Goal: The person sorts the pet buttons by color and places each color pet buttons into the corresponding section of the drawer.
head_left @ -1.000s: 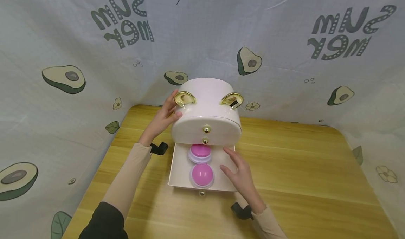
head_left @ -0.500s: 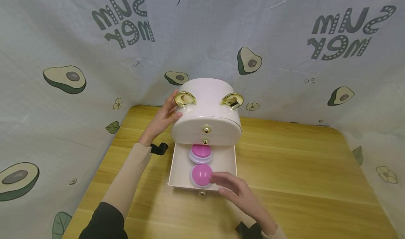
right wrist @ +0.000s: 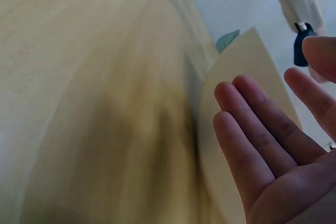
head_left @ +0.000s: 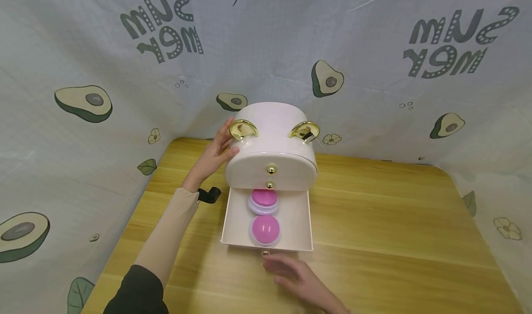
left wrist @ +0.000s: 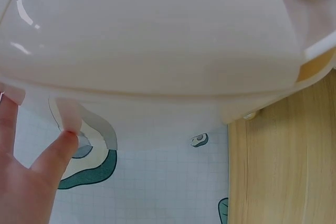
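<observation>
A glossy white storage box (head_left: 274, 134) with gold ear-shaped trims and gold knobs stands on the table. Its bottom drawer (head_left: 294, 219) is pulled out and holds two round pink-topped lilac containers (head_left: 265, 229), one in front of the other. My left hand (head_left: 212, 161) rests on the left side of the box, fingers spread; the left wrist view shows its thumb and a finger against the white wall (left wrist: 157, 40). Low in front of the drawer, my right hand (head_left: 297, 279) has its fingertips right by the gold drawer knob (head_left: 265, 253). In the right wrist view its fingers (right wrist: 257, 124) are extended and hold nothing.
The wood-grain table (head_left: 395, 221) extends to both sides of the box. Behind and at the sides hangs a pale cloth (head_left: 266, 41) printed with avocados and lettering. A black wrist mount (head_left: 209, 195) sits at my left wrist.
My right hand has come from over the drawer's right side, back toward me and left, down to the drawer knob. My left hand, the box and both containers have stayed put.
</observation>
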The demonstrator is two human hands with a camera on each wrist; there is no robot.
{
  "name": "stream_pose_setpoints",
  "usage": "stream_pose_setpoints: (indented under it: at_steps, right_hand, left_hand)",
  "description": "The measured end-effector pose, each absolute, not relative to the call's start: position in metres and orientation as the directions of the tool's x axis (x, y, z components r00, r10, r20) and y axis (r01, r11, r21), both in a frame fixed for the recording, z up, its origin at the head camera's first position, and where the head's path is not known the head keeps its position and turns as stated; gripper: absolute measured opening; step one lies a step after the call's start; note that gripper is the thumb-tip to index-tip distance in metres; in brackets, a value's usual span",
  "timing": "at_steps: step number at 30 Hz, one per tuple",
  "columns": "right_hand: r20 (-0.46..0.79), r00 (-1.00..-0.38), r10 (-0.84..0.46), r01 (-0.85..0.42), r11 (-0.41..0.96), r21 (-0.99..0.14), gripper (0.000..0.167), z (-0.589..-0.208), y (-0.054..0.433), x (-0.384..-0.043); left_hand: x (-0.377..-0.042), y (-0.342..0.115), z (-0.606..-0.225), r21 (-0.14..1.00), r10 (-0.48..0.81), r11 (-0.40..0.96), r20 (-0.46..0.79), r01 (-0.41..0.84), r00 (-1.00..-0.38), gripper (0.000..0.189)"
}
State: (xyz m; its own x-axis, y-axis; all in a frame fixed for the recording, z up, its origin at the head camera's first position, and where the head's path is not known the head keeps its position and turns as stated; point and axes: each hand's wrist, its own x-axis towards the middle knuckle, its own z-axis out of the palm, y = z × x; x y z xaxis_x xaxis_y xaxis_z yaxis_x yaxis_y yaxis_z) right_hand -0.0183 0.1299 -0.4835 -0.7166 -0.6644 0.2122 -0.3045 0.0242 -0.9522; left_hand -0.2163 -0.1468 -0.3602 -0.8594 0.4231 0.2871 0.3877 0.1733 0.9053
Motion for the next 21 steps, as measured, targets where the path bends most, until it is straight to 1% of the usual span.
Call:
stream_pose_setpoints:
  at_steps: [12,17,21]
  right_hand:
    - [0.164,-0.761,-0.628,-0.252,0.054,-0.966,0.043,-0.501,0.124,-0.02]
    - [0.184,-0.771,-0.609,-0.264,0.043,-0.964,0.041,-0.505,0.121,-0.021]
    - [0.198,-0.776,-0.599,-0.275,0.038,-0.961,0.041,-0.506,0.119,-0.022]
  left_hand:
    - [-0.215,-0.148,-0.362,0.895,0.436,0.153,0.319,0.419,-0.841,0.073]
    - [-0.213,-0.148,-0.359,0.883,0.439,0.194,0.312,0.428,-0.842,0.075]
    - [-0.213,-0.148,-0.359,0.869,0.441,0.222,0.314,0.442,-0.841,0.072]
